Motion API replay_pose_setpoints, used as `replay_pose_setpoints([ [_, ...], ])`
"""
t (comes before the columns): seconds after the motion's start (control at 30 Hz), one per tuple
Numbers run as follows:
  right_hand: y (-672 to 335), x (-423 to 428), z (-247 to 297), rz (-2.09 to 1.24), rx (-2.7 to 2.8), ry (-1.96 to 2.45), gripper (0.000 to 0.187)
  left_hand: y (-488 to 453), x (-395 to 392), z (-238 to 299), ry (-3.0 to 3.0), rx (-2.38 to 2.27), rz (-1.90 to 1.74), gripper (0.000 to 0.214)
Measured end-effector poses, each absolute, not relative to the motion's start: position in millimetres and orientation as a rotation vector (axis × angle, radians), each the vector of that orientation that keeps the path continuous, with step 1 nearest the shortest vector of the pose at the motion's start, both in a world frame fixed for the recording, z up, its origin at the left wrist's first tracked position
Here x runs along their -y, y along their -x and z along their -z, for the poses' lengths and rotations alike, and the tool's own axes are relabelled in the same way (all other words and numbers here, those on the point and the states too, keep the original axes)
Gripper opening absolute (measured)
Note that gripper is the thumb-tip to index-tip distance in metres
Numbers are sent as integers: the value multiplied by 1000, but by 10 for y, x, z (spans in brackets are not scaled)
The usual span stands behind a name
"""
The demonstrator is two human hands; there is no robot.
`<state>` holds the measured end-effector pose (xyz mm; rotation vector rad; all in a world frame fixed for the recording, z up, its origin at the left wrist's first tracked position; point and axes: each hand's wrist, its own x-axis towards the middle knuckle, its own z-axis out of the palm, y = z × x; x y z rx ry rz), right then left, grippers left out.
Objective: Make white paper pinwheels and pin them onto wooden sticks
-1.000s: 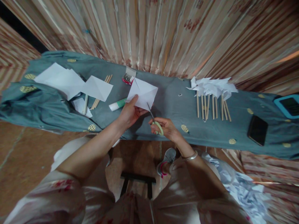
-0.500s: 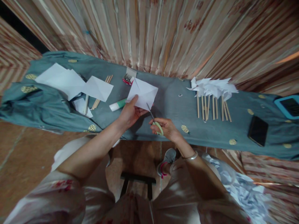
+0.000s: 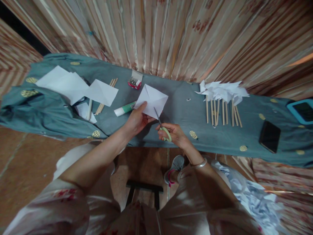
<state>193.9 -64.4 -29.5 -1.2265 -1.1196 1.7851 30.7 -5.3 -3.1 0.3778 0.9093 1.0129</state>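
Observation:
My left hand point(image 3: 139, 119) pinches a square sheet of white paper point(image 3: 153, 98) by its near-left edge, thumb on top and fingers underneath. Creases cross the sheet toward its middle. In my right hand point(image 3: 174, 133) is a pair of scissors point(image 3: 165, 131) with pale green handles. Their blades lie at the near corner of the paper, pointing toward its centre. Just left of the paper, a green and white glue stick point(image 3: 124, 109) lies on the cloth. Behind it stands an open small red box point(image 3: 135, 81) with metal bits inside.
A green cloth point(image 3: 176, 111) covers the narrow table. At left lie white sheets point(image 3: 66, 83) and wooden sticks point(image 3: 99, 108). Paper pinwheels point(image 3: 225, 91) on sticks lie at right, then a black phone point(image 3: 270, 136) and a blue-framed device point(image 3: 303, 111). A curtain point(image 3: 158, 39) hangs behind.
My left hand has shifted the paper slightly right and nearer, uncovering more of the red box and glue stick. The scissors have stayed almost in place.

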Motion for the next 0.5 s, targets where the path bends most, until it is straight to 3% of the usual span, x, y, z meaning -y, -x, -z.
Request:
replay_pose_setpoints([
  [0.5,-1927,639,324,-1765,1103,1234,46,-307,42,133,-401,-900,-1030,22],
])
